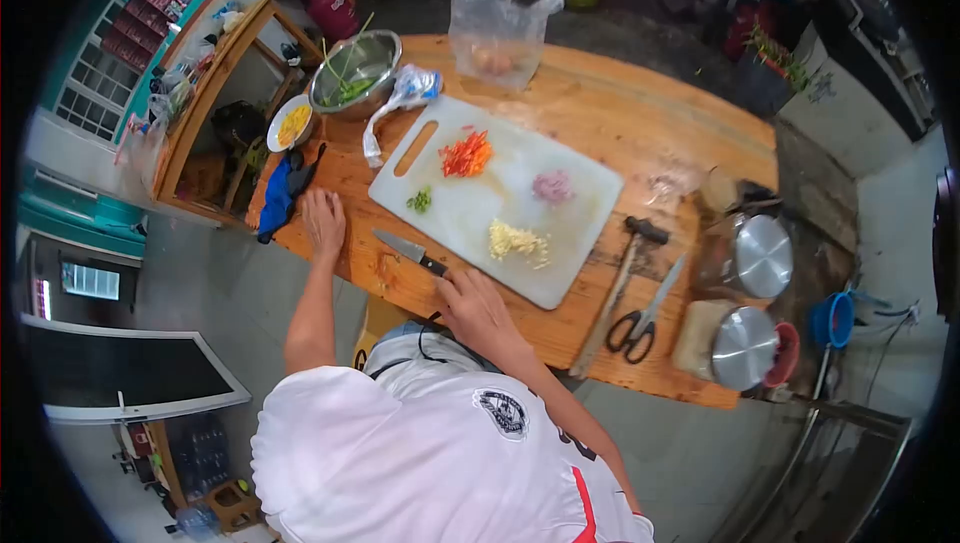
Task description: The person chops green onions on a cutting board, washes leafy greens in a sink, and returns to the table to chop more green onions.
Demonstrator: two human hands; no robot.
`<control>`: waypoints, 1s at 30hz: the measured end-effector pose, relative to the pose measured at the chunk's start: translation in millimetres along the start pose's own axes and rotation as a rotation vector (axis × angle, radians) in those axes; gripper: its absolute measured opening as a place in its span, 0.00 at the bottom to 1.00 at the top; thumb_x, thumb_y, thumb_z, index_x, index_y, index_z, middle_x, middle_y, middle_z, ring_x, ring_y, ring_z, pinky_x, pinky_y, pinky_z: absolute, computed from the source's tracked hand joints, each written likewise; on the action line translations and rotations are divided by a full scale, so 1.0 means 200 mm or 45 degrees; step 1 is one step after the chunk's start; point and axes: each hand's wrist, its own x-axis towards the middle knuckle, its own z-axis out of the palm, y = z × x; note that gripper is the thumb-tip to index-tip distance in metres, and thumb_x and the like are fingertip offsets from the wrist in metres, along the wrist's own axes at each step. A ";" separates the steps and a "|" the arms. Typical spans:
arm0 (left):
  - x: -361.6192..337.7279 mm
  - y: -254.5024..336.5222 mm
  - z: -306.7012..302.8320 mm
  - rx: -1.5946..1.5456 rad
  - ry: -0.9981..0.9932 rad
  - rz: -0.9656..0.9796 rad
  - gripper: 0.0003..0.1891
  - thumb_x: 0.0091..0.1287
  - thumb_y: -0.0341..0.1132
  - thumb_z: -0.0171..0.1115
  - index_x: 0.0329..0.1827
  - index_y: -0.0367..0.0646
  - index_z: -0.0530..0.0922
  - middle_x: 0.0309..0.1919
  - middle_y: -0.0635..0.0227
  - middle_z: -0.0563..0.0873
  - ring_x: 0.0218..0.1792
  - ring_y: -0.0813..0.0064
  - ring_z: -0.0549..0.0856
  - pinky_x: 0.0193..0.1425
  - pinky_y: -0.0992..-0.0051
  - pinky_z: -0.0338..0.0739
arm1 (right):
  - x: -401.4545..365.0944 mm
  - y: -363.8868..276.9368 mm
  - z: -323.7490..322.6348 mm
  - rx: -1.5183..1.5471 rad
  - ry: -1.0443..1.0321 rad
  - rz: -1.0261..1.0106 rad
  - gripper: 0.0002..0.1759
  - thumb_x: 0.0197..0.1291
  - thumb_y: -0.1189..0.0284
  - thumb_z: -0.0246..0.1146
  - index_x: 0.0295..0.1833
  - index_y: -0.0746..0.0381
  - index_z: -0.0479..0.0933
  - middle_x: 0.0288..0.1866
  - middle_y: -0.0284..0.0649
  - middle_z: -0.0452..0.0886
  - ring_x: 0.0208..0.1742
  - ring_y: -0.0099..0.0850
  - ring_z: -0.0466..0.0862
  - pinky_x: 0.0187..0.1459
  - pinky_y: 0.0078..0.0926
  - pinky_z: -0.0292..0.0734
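Observation:
My left hand (323,223) lies on the table's near left side with its fingers stretched out, holding nothing. Beside it is a crumpled blue and black cloth-like item (287,193). The fingers of my right hand (477,313) close over the end of the black handle of a kitchen knife (402,246), whose blade rests on the wood, pointing left. Beyond the knife, a white cutting board (585,203) carries separate piles: chopped red-orange vegetable (466,154), green bits (419,200), pale purple pieces (551,186) and minced cream-coloured pieces (518,243).
Right of the board lie a hammer (612,293) and black-handled scissors (634,331), beside lidded jars (745,347). At the back left stand a metal bowl (385,49) of greens and a small bowl (279,139) of yellow pieces. A plastic bag (500,28) sits at the far edge.

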 end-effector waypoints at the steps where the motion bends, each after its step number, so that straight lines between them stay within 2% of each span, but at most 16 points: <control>1: 0.08 0.02 0.01 -0.007 0.054 0.088 0.09 0.73 0.36 0.60 0.41 0.40 0.74 0.40 0.54 0.77 0.44 0.48 0.77 0.50 0.52 0.70 | 0.01 -0.01 0.05 -0.027 0.013 -0.009 0.23 0.56 0.76 0.68 0.59 0.66 0.77 0.54 0.48 0.79 0.57 0.47 0.78 0.57 0.41 0.74; 4: 0.33 -0.01 0.03 -0.063 0.263 0.343 0.09 0.71 0.36 0.62 0.41 0.39 0.75 0.39 0.55 0.78 0.43 0.49 0.78 0.48 0.53 0.71 | 0.02 -0.02 0.20 -0.147 0.076 -0.047 0.27 0.55 0.76 0.69 0.62 0.65 0.76 0.59 0.48 0.78 0.62 0.46 0.76 0.61 0.43 0.71; 8: 0.70 -0.14 0.04 -0.291 0.371 0.405 0.08 0.69 0.35 0.64 0.37 0.39 0.77 0.35 0.57 0.81 0.41 0.52 0.81 0.48 0.56 0.73 | 0.10 0.00 0.36 -0.405 0.204 -0.002 0.23 0.55 0.77 0.68 0.59 0.63 0.78 0.55 0.46 0.79 0.58 0.45 0.77 0.60 0.43 0.71; 11: 1.04 -0.26 0.02 -0.403 0.221 0.500 0.09 0.67 0.37 0.67 0.39 0.40 0.80 0.36 0.59 0.84 0.42 0.54 0.84 0.47 0.58 0.76 | 0.16 -0.01 0.43 -0.589 0.185 0.115 0.22 0.55 0.78 0.66 0.58 0.63 0.78 0.53 0.46 0.79 0.55 0.45 0.78 0.58 0.43 0.71; 13: 1.24 -0.29 -0.01 -0.481 0.111 0.416 0.11 0.64 0.40 0.67 0.40 0.41 0.82 0.36 0.59 0.87 0.41 0.55 0.87 0.45 0.59 0.79 | 0.21 -0.04 0.43 -0.663 0.180 0.183 0.22 0.56 0.79 0.64 0.58 0.63 0.78 0.52 0.47 0.80 0.54 0.46 0.78 0.58 0.43 0.72; 15: 1.45 -0.35 0.07 -0.636 0.023 0.439 0.11 0.64 0.39 0.65 0.43 0.43 0.84 0.37 0.60 0.89 0.41 0.56 0.88 0.45 0.60 0.81 | 0.22 -0.07 0.44 -0.707 0.203 0.218 0.22 0.55 0.81 0.64 0.58 0.63 0.78 0.51 0.47 0.80 0.53 0.46 0.78 0.56 0.43 0.73; 18: 1.69 -0.36 0.19 -0.453 -0.125 0.523 0.12 0.63 0.38 0.60 0.46 0.48 0.87 0.40 0.61 0.91 0.46 0.57 0.89 0.50 0.60 0.83 | 0.24 -0.13 0.47 -0.724 0.248 0.275 0.22 0.56 0.82 0.64 0.59 0.63 0.77 0.51 0.47 0.79 0.53 0.48 0.78 0.55 0.43 0.73; 20: 1.77 -0.32 0.24 -0.380 -0.187 0.529 0.13 0.63 0.37 0.61 0.46 0.46 0.87 0.41 0.61 0.91 0.45 0.59 0.90 0.51 0.61 0.83 | 0.23 -0.19 0.47 -0.715 0.274 0.306 0.24 0.59 0.84 0.62 0.63 0.63 0.75 0.53 0.49 0.79 0.54 0.50 0.78 0.53 0.43 0.76; 23: 1.84 -0.28 0.35 -0.297 -0.305 0.613 0.13 0.63 0.36 0.62 0.46 0.46 0.88 0.43 0.61 0.91 0.46 0.59 0.90 0.52 0.61 0.83 | 0.17 -0.30 0.50 -0.492 0.461 0.554 0.23 0.64 0.85 0.58 0.65 0.65 0.75 0.55 0.51 0.75 0.55 0.49 0.78 0.56 0.39 0.76; 24: 1.86 -0.26 0.38 -0.271 -0.349 0.655 0.13 0.63 0.36 0.62 0.46 0.47 0.89 0.43 0.61 0.91 0.46 0.58 0.90 0.52 0.60 0.83 | 0.15 -0.31 0.49 -0.563 0.483 0.465 0.23 0.67 0.85 0.54 0.67 0.65 0.73 0.58 0.52 0.74 0.57 0.46 0.79 0.57 0.35 0.76; 27: 1.89 -0.16 0.39 -0.231 -0.574 0.814 0.12 0.61 0.35 0.63 0.46 0.49 0.90 0.44 0.61 0.91 0.47 0.58 0.90 0.52 0.61 0.83 | 0.06 -0.27 0.52 -0.662 0.657 0.456 0.22 0.69 0.84 0.52 0.68 0.66 0.73 0.59 0.51 0.74 0.56 0.45 0.80 0.57 0.33 0.76; 29: 1.86 -0.05 0.36 -0.201 -0.595 0.804 0.13 0.57 0.38 0.68 0.44 0.49 0.90 0.43 0.61 0.91 0.47 0.58 0.89 0.53 0.61 0.83 | 0.04 -0.23 0.56 -0.683 0.804 0.466 0.23 0.66 0.81 0.60 0.67 0.65 0.75 0.54 0.50 0.76 0.51 0.42 0.80 0.51 0.32 0.76; 30: 1.86 0.02 0.38 -0.155 -0.641 0.881 0.13 0.56 0.37 0.67 0.44 0.51 0.90 0.44 0.61 0.92 0.48 0.58 0.90 0.55 0.61 0.83 | 0.06 -0.22 0.57 -0.756 0.837 0.473 0.24 0.63 0.81 0.64 0.66 0.64 0.75 0.52 0.50 0.77 0.49 0.42 0.81 0.49 0.32 0.77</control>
